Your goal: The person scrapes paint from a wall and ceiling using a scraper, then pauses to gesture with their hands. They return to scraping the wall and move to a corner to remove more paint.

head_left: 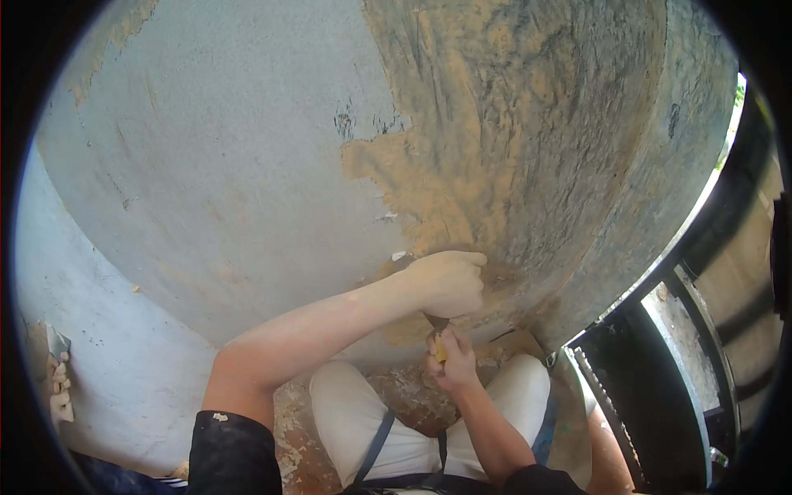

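My left hand (445,283) is closed in front of the curved wall (247,165), at the lower edge of the scraped area; a dark blade edge shows beside its wrist, and what it grips is hidden. Just below, my right hand (452,359) is wrapped round the yellow handle of a scraper (440,348). The scraper's dark blade points up toward my left hand. Grey-blue coating covers the wall's left part. Its right part is bare, tan and dark streaked (495,124).
Coating flakes lie on the brown floor (396,392) between my knees. Black curved framework (660,388) stands at the right. Another person's arm (609,450) shows at the lower right. Lumpy pale material (60,388) is at the far left.
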A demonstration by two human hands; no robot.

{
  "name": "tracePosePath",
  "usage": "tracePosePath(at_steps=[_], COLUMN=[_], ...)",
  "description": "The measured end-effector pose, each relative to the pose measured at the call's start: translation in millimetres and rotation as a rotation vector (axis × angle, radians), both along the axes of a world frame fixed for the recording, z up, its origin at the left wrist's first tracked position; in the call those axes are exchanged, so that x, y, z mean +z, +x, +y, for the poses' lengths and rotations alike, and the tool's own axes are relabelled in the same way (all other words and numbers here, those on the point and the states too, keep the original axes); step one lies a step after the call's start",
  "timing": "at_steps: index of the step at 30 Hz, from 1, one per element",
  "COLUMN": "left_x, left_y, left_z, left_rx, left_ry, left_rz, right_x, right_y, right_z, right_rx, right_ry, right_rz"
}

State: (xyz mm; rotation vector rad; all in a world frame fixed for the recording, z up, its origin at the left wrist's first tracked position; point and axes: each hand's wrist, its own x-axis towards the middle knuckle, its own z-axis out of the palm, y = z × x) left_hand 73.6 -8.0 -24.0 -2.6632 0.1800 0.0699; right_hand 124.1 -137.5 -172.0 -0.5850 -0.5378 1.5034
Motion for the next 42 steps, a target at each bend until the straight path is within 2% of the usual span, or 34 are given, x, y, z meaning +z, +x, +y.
tracePosePath(at_steps=[3, 4, 5, 6, 8, 11, 13, 15, 17, 19, 21, 22, 24, 26, 28, 29, 31, 33, 36, 40, 42], left_x=[-8.5, -9.2, -6.1, 14.5, 10.4, -0.8, 3.3, 8.6, -12.6, 6.3, 20.8, 16.1, 5.3, 13.8, 20.5, 21.2, 13.5, -5.9, 40.1, 20.5, 21.6], left_y=[-4.5, -4.2, 0.0, -2.2, -4.5, -4.9, -3.7, -7.7, -9.9, -6.8, -9.0, -12.0, -14.4, -10.0, -11.5, -15.2, -16.8, -13.8, -11.2, -14.7, -8.1], left_z=[-11.0, -10.9, -3.8, -7.3, -1.2, -5.9, -1.4, -5.7, -10.4, -8.8, -5.8, -4.9, -9.1, -8.6, -3.9, -6.9, -12.0, -4.7, -10.4, -12.6, -11.0], left_rx=[-0.046, -0.015, 0.015, 0.013, -0.003, -0.040, -0.032, -0.031, 0.002, 0.015, 0.010, 0.021, 0.037, 0.006, -0.003, 0.043, 0.089, 0.147, 0.137, 0.151, 0.128], left_ry=[-0.066, -0.022, 0.042, -0.030, -0.026, -0.043, -0.004, -0.087, -0.103, -0.050, -0.148, -0.148, -0.121, -0.086, -0.038, -0.097, -0.175, -0.142, -0.100, -0.144, -0.108], left_rz=[-0.056, -0.009, 0.026, -0.102, -0.058, 0.003, 0.027, -0.169, -0.101, -0.041, -0.241, -0.241, -0.111, -0.095, -0.097, -0.141, -0.185, -0.067, -0.118, -0.119, 0.031], right_x=[-20.5, -17.5, -11.9, 2.8, 6.4, -15.4, 4.0, 1.3, -18.7, -5.0, 4.2, 11.1, 9.8, -8.1, 8.9, 13.6, 2.7, 2.8, 8.3, 4.8, 4.7], right_y=[3.5, 0.1, 9.3, 10.7, 4.0, -3.1, 4.3, 3.8, -2.4, -0.1, -3.2, -9.7, -16.2, -14.8, -3.2, -1.5, -13.8, -15.7, -16.9, -23.2, -17.8], right_z=[8.8, 10.2, 13.2, 10.2, 0.0, 4.0, -3.4, -0.6, -3.6, 2.9, 3.3, -1.0, -9.8, 1.6, 5.7, 1.7, 0.0, 0.0, 15.8, 0.4, 3.1], right_rx=[-0.030, -0.050, -0.062, -0.040, 0.008, 0.000, 0.001, 0.033, 0.021, 0.038, 0.082, 0.042, -0.006, 0.000, 0.022, 0.043, 0.036, 0.006, 0.029, 0.004, 0.003], right_ry=[-0.042, -0.134, -0.103, -0.020, 0.070, -0.106, -0.046, -0.011, -0.048, -0.011, 0.017, 0.005, -0.023, -0.080, 0.006, 0.059, -0.031, -0.097, -0.028, -0.055, -0.063], right_rz=[-0.072, -0.050, -0.066, -0.092, -0.047, -0.024, -0.053, -0.082, -0.041, -0.033, -0.029, -0.023, -0.006, -0.039, -0.063, -0.077, -0.036, 0.003, 0.038, 0.053, 0.051])
